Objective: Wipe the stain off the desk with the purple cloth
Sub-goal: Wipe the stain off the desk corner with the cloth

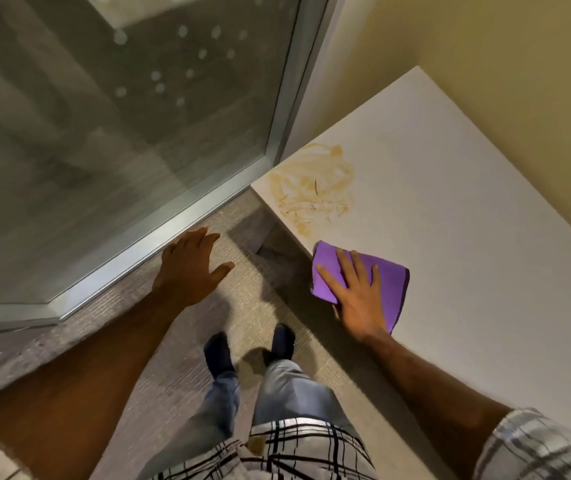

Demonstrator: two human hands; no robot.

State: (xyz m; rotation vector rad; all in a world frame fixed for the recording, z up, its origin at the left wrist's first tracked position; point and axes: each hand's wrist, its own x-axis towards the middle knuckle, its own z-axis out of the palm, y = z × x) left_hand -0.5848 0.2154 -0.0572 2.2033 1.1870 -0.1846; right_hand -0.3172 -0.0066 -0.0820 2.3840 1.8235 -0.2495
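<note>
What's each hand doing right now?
Left hand: open, empty, over the floor.
Right hand: open, fingers spread, lying flat on the cloth on the desk, short of the stain.

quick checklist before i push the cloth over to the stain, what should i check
1. Right hand flat on the purple cloth: ok, palm and fingers press it down.
2. Cloth lying on the desk: ok, though its near edge overhangs the desk front slightly.
3. Stain located: ok, yellowish smears near the desk corner, beyond the cloth.
4. Cloth touching the stain: not ok, bare desk shows between them.
5. Path from cloth to stain free of objects: ok.
6. Left hand out of the way: ok, open, off the desk, over the floor.
7. Cloth damp enough: cannot tell.
</note>
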